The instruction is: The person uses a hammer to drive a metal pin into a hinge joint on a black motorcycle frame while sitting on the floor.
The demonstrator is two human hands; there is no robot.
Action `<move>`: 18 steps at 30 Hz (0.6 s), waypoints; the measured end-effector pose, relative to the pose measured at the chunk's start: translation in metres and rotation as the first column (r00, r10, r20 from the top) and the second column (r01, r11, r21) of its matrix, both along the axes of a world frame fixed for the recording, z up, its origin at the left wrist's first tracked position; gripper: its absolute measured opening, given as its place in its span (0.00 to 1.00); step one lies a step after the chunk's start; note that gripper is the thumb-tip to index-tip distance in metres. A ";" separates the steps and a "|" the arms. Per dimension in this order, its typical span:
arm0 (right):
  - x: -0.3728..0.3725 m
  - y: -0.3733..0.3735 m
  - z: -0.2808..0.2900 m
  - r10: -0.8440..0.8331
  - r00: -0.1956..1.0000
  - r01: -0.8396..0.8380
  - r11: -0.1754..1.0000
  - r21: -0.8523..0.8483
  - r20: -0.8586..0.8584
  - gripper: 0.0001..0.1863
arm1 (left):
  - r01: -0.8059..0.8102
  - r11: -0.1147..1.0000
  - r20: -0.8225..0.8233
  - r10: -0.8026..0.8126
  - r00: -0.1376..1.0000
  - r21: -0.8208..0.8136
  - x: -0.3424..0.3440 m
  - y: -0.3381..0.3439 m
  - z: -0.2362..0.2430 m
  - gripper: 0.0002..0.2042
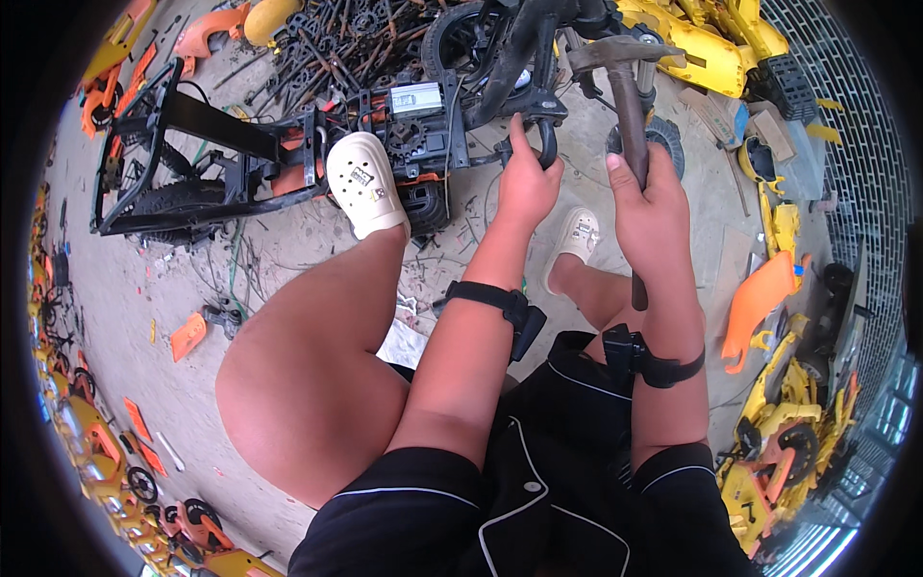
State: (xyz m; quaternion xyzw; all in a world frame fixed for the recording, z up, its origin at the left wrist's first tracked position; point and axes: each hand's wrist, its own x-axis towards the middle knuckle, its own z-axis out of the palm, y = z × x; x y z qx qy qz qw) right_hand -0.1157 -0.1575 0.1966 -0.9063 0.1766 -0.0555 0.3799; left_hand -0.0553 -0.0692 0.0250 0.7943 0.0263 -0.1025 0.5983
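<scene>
Grip: your right hand (654, 207) is wrapped tight round the hammer (630, 106) handle, head raised; your left hand (527, 183) clasps the black frame tube (550, 144).
Frame: the stripped scooter frame (240, 154) lies ahead, pinned by your white clog (365, 183).
Risk: your left fingers sit just beside the hammer's path; a glancing blow could catch them.

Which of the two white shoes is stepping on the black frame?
The left white shoe, pressed on the black frame. The other white shoe stands on the ground, between the person's arms.

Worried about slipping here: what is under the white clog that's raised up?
The white clog rests on the black frame, over orange parts. Its sole's contact area is covered.
</scene>
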 end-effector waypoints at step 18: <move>0.011 0.000 0.007 0.089 0.985 -0.123 0.962 -0.245 -0.148 0.16 | -0.088 0.996 -0.047 0.090 0.995 0.032 0.002 -0.004 0.002 0.43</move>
